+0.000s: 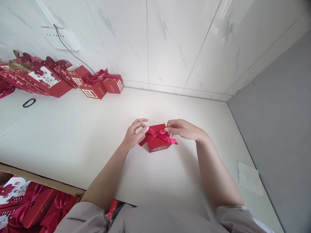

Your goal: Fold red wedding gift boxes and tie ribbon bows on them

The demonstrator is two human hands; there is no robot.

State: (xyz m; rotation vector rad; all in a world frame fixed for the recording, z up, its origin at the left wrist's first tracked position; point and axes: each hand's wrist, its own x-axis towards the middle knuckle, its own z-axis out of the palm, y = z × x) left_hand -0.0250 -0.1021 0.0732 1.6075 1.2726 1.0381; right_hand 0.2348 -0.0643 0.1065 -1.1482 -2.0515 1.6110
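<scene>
One red gift box on the white tabletop, directly between the two hands, front face toward the person. Left hand just off its left side, right hand just off its right side. One ribbon bow on top of the box: one knot, two loops, two tails, one tail sticking out past each side.

Left hand: thumb and index nearly together at the end of the left loop, looks like a light pinch; other fingers loosely bent, at least one stretched out over the back edge of the box. Right hand: thumb and index pinched on the right loop, remaining fingers curled in.

Others, counted: three small red boxes clustered at the wall, ribbon on them. Left of those, a row of red packages, overlapping, can't count. One black loop in front of that row. One grey cable running down by the wall socket. One carton lower left, at least two bow-tied boxes in it, full count cut off. One pale patch at the right edge of the tabletop.
</scene>
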